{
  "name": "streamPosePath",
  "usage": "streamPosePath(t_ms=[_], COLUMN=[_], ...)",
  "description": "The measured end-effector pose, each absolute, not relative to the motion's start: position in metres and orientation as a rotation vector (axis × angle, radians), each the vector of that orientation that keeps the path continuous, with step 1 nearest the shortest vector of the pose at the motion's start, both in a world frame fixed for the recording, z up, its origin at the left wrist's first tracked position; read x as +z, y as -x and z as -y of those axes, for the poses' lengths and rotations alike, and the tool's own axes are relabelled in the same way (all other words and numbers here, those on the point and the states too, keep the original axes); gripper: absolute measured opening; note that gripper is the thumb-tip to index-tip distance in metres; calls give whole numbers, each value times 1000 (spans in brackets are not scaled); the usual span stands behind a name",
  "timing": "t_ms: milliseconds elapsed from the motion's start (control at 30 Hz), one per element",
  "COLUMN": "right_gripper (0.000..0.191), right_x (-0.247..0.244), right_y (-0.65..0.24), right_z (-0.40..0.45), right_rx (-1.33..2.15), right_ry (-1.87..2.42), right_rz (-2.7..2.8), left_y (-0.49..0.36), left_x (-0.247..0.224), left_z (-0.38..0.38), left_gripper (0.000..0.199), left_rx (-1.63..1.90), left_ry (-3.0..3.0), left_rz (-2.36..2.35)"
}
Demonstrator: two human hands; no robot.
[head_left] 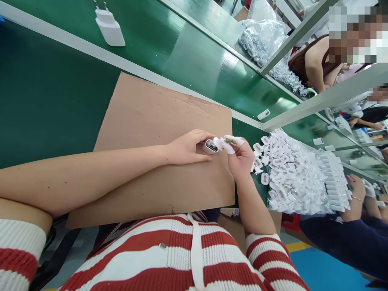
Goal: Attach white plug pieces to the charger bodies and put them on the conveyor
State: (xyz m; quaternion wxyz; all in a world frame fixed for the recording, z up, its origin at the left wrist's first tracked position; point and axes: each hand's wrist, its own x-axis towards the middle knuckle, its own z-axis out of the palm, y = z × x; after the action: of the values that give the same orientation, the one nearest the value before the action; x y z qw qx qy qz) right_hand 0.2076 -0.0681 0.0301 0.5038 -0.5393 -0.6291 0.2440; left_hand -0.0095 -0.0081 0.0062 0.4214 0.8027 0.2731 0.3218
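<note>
A white charger housing (209,146) lies over the cardboard sheet (145,121), its open end showing a dark and green inside. Around its left side curve the thumb and fingers of my left hand (194,147), closed on it. My right hand (239,155), with white coverings on its fingertips, is at the housing's right side. Its fingers are pinched together by the open end; whatever they hold is too small to make out.
Right of the cardboard lies a heap of white housings (291,173) in clear plastic. A white plug adapter (110,28) and a single white piece (263,114) lie on the green belt (182,48) beyond a metal rail. Co-workers sit at the right, one hand (357,188) near the heap.
</note>
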Motion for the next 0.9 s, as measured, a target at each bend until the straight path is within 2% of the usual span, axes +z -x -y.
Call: streamPosePath(t_ms=[133, 267, 467, 900], right_gripper=[20, 25, 19, 17], right_x=[33, 37, 39, 43], right_y=[-204, -201, -202, -196], right_z=[72, 73, 70, 68], right_rx=[419, 315, 153, 35], right_ry=[1343, 1347, 1334, 1404], right_rz=[1795, 1919, 1952, 2038], left_y=[8, 8, 7, 7], left_x=[4, 5, 7, 4], left_z=[7, 6, 5, 5], left_gripper=[33, 33, 33, 33], left_rx=[817, 825, 815, 830], left_ry=[-1991, -1991, -1998, -1995], left_rz=[-713, -714, -708, -719])
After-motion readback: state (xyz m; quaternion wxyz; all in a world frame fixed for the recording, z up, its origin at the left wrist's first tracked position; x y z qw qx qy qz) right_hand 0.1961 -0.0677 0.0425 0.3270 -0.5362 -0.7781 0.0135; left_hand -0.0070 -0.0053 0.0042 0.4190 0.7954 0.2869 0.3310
